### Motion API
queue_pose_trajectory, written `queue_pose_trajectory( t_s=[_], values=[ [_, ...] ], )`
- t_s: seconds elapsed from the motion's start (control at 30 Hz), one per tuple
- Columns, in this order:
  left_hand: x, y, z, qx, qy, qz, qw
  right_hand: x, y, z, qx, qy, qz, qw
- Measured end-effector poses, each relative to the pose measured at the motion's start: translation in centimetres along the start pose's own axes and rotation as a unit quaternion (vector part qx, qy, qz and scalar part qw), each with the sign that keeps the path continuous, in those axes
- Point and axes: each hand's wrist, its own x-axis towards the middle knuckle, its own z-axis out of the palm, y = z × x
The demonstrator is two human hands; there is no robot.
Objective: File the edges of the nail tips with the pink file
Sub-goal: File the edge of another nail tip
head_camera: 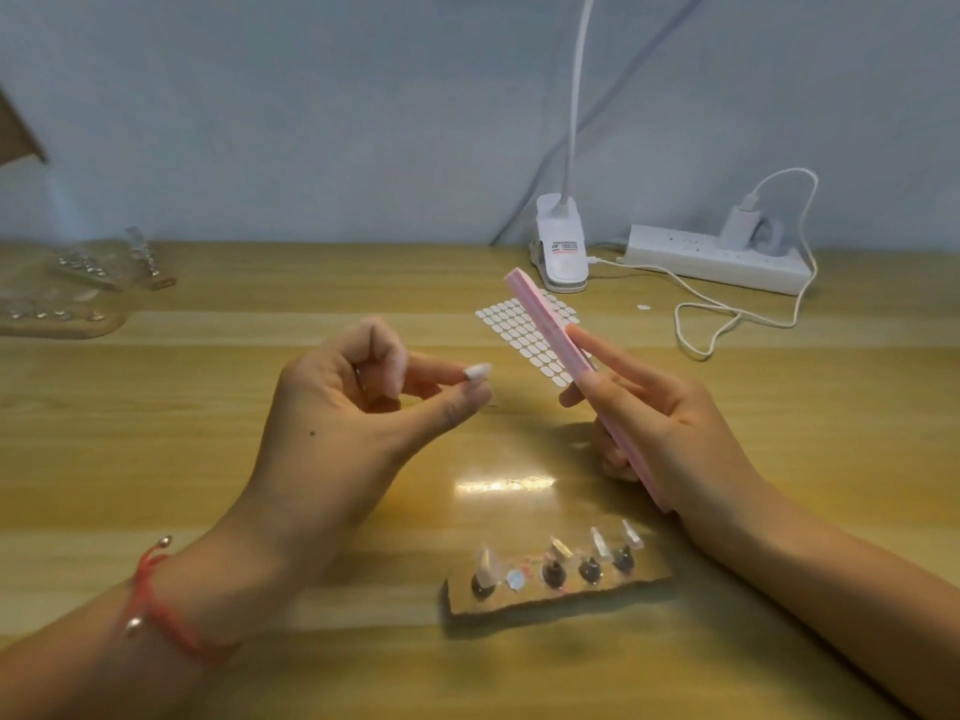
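Observation:
My left hand [358, 407] pinches a small white nail tip [478, 371] between thumb and index finger, above the wooden table. My right hand [649, 423] grips the long pink file [545, 324], which slants up and to the left, its upper end free. The file and the tip are apart, with a gap between them. Near the table's front, a wooden holder strip [556, 589] carries several clear nail tips [600, 543] standing on dark pegs.
A sheet of white adhesive tabs [524, 335] lies behind the file. A white clip lamp [561, 246], a power strip [717, 259] and a looping white cable [727, 314] sit at the back right. Clear packs of nail tips [93, 272] lie at the far left.

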Motion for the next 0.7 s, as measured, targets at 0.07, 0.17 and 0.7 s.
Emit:
queue_pose_trajectory(
  t_s=[0.07, 0.17, 0.7],
  values=[
    [0.0, 0.3, 0.2, -0.013, -0.019, -0.007, 1.000, 0.1, 0.0, 0.0, 0.000, 0.000, 0.000, 1.000],
    [-0.4, 0.7, 0.0, 0.004, -0.041, -0.005, 0.999, 0.1, 0.0, 0.1, -0.003, -0.005, -0.002, 1.000],
    [-4.3, 0.3, 0.3, 0.152, -0.088, 0.066, 0.982, -0.2, -0.3, 0.3, -0.015, -0.001, -0.002, 1.000]
  ],
)
